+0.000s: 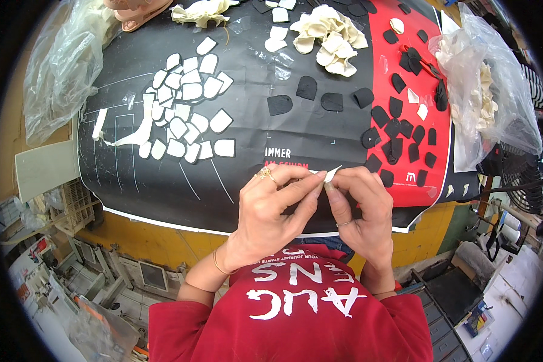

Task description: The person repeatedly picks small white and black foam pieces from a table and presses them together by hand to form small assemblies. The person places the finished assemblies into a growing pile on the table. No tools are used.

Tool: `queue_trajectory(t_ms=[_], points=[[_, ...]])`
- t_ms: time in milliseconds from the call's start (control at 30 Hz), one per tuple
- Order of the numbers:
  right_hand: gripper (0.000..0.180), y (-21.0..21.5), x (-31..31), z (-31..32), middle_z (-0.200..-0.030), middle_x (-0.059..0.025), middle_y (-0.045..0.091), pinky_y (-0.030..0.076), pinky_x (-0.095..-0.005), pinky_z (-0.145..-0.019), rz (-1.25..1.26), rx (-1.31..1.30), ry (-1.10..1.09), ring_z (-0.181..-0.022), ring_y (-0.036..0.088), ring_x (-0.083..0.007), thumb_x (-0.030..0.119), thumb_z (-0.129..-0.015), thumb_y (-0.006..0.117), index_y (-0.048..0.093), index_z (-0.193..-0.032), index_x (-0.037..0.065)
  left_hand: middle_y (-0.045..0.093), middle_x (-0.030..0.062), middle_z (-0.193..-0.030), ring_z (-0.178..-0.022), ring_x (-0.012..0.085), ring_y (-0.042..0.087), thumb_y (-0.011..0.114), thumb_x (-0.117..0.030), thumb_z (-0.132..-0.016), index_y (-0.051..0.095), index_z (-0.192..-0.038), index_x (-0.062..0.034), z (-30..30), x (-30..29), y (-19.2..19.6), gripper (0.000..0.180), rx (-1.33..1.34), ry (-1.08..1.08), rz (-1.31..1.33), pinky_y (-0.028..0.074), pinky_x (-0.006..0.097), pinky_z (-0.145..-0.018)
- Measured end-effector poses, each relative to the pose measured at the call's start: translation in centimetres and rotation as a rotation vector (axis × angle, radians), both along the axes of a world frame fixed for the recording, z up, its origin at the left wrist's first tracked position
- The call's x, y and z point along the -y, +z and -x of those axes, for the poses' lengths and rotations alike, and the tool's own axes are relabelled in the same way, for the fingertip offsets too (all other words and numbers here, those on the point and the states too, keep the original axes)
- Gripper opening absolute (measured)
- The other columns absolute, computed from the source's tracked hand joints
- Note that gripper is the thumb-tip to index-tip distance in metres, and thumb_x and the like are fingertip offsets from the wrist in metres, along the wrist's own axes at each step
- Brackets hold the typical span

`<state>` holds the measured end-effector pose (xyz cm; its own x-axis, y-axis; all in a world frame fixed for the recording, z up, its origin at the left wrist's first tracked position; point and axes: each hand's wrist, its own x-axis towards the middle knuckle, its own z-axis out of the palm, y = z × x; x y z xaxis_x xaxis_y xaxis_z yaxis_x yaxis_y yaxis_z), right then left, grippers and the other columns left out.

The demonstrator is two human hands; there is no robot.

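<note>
Close in front of my body, a small white piece with a pointed edge is pinched between both hands. My left hand grips it with thumb and forefinger, a ring on one finger and a bracelet at the wrist. My right hand pinches its other side, also wearing a ring. Fingers hide most of the piece, so its full shape cannot be made out. Beyond my hands, several rounded black pads lie in a loose row on the black and red mat.
Many white rounded pads are heaped left of centre. A cream fabric pile sits farther back. Black pads spread over the mat's red part. Clear plastic bags flank the table, and a black fan stands at the right.
</note>
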<state>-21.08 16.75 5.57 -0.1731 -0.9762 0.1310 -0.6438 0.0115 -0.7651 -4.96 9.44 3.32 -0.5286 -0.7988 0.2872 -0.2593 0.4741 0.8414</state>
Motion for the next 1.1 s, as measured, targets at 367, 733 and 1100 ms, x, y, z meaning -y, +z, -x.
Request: queue_trajectory(t_ms=[367,733,1100], points=[[0.012,-0.5,0.3,0.1,-0.084,-0.0034,0.067,0.039,-0.0324,-0.067,0.023,-0.008,0.008,-0.068,0.061,-0.0187,0.005,-0.078,0.072,0.066,-0.089,0.004,0.069,0.0066,-0.085,-0.068,0.0220,0.066,0.076,-0.002,-0.077,0.076,-0.095,-0.0029,0.4,-0.2,-0.3,0.018,-0.008,0.023,-0.007,0.051,0.032,-0.063],[0.010,-0.8,-0.3,1.2,-0.076,-0.0079,0.061,0.044,-0.0289,-0.061,0.030,0.467,-0.083,-0.064,0.056,-0.0172,0.007,-0.081,0.066,0.061,-0.079,-0.003,0.066,0.0091,-0.088,-0.077,0.0277,0.066,0.074,-0.001,-0.076,0.070,-0.093,-0.0048,-1.0,1.4,-1.1,0.017,0.190,0.238,0.037,0.051,0.037,-0.067],[0.014,-0.4,0.5,1.0,-0.084,-0.0054,0.063,0.039,-0.0309,-0.065,0.110,0.117,0.093,-0.068,0.057,-0.0182,0.014,-0.082,0.072,0.065,-0.087,0.004,0.072,0.0101,-0.090,-0.076,0.0235,0.068,0.076,0.000,-0.078,0.074,-0.109,-0.0036,0.2,-0.2,0.3,0.032,-0.061,-0.050,-0.130,0.052,0.032,-0.071]])
